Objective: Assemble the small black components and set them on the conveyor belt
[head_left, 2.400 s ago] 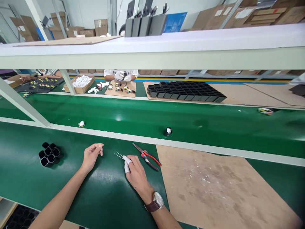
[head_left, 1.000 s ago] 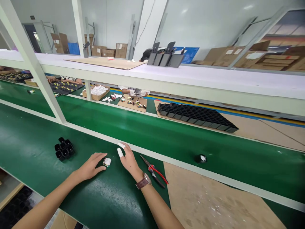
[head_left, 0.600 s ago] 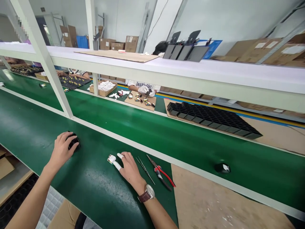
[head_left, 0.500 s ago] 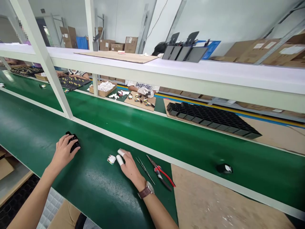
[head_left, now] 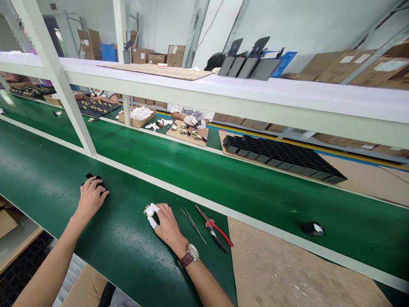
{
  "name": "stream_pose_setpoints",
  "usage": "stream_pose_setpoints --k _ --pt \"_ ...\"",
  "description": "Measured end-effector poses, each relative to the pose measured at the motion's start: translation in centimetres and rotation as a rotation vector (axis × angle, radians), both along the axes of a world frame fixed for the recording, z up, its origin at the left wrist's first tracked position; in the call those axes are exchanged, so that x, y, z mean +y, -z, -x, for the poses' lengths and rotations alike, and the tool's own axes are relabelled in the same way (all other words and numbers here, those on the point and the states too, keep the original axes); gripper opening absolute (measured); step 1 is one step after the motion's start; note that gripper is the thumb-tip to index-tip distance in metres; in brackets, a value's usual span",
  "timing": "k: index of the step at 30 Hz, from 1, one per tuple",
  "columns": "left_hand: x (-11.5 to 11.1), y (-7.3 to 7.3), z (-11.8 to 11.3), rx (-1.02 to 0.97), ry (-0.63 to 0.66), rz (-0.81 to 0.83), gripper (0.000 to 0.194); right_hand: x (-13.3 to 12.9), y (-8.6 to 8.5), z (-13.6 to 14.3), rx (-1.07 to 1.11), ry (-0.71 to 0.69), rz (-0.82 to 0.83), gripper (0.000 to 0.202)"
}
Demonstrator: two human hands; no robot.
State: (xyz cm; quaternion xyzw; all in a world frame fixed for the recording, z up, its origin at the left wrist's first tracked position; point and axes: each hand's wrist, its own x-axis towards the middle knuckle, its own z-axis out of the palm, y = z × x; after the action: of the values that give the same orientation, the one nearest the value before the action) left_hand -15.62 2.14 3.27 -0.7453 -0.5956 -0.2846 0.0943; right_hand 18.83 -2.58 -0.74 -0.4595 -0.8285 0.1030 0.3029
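Note:
My left hand [head_left: 91, 197] is closed over a black part [head_left: 99, 184] on the green bench, with its fingers curled round the top. Nearer the middle, my right hand [head_left: 164, 222] has white covers on thumb and forefinger, which close round a small part with a white top [head_left: 149, 210]. This part rests on the bench. Just right of my right hand lie tweezers [head_left: 194, 225], then pliers with red and black handles [head_left: 213, 229].
A green belt [head_left: 179, 166] runs behind a white rail, with a black piece [head_left: 313, 229] on it. A post [head_left: 68, 102] stands at left. Black housings [head_left: 277, 157] fill a far board. Across the belt, a person's gloved hands [head_left: 194, 122] hold something dark. Cardboard [head_left: 287, 264] lies at right.
My right hand has moved slightly left and its covered fingertips have closed on the white-topped part. My left hand has shifted a little over the black part. The black piece on the belt has moved right.

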Motion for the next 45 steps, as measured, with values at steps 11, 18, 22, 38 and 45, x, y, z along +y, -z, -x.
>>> stream_pose_setpoints --k 11,18,22,38,45 --pt "-2.8 -0.6 -12.0 -0.284 0.726 0.495 0.013 -4.4 0.2 -4.1 -0.199 0.077 -0.064 0.041" --pt "-0.8 2.3 -14.4 -0.376 0.737 0.587 0.062 -4.5 0.5 -4.2 -0.046 0.123 -0.007 0.059" --pt "-1.3 3.5 -13.5 -0.441 0.677 0.649 0.091 -4.4 1.0 -4.3 0.045 0.15 -0.026 0.051" --pt "-1.9 2.8 -13.5 -0.448 0.693 0.717 0.097 -4.5 -3.5 -3.5 0.171 0.133 -0.147 0.048" --pt "-1.9 1.7 -13.6 -0.367 0.878 0.781 0.059 -5.1 -3.9 -4.0 0.204 0.139 -0.168 0.045"
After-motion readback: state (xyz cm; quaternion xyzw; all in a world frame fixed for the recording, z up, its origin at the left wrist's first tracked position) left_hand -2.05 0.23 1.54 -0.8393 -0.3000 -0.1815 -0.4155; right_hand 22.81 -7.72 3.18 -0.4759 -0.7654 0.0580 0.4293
